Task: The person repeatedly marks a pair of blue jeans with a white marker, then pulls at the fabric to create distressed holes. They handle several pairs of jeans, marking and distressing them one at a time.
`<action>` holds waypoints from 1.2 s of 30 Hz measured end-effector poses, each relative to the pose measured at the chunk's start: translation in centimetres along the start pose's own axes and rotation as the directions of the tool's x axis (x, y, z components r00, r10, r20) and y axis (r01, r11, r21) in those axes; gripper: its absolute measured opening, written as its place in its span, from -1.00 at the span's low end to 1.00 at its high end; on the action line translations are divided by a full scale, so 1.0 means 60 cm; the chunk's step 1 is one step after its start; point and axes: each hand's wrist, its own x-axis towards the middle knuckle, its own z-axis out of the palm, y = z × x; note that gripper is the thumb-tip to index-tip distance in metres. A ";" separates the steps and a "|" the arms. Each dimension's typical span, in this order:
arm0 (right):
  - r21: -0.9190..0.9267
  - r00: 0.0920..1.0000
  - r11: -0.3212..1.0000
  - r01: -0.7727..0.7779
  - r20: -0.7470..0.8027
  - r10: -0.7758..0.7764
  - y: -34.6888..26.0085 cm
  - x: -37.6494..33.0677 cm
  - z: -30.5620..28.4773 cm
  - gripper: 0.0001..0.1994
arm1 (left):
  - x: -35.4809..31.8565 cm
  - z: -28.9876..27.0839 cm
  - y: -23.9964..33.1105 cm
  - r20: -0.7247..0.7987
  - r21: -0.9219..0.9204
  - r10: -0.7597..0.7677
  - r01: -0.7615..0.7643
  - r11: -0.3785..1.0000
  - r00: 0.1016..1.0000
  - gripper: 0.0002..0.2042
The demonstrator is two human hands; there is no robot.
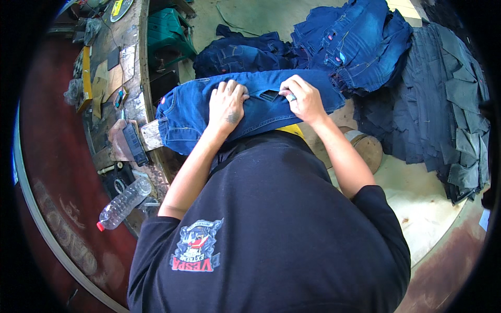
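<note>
I count one denim garment [194, 107], long axis left to right, red-marked end leftward; my right grip [304, 99] pinches it; left grip [227, 107], I can't tell.

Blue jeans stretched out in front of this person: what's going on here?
A person in a black T-shirt is handling the blue jeans. The left hand lies curled on the denim, and the right hand pinches at it beside a small dark patch, too small to make out. More jeans lie heaped beyond, with dark grey cloth piled to the right.
</note>
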 end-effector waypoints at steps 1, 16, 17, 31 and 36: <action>0.024 1.000 1.000 -0.010 -0.020 0.011 -0.003 -0.003 0.003 -0.87 | 0.000 0.000 0.013 -0.011 0.003 0.000 0.000 1.000 1.000 -0.93; 0.249 0.527 0.464 -0.850 0.420 0.739 0.026 0.009 -0.036 -0.43 | 0.032 0.006 0.124 0.835 -0.543 -0.381 0.707 -0.453 0.397 -0.96; 0.272 0.523 0.447 -0.852 0.468 0.712 0.033 0.007 -0.036 -0.48 | 0.032 0.012 0.123 0.832 -0.543 -0.392 0.721 -0.431 0.392 -0.95; 0.368 0.747 0.650 -0.664 0.343 0.569 0.044 -0.034 -0.021 -0.55 | -0.008 0.039 0.147 0.736 -0.675 -0.479 0.578 -0.459 0.479 -0.86; 0.412 0.769 0.649 -0.640 0.327 0.550 0.038 -0.038 -0.025 -0.55 | -0.007 0.045 0.162 0.610 -0.745 -0.604 0.631 -0.217 0.513 -0.87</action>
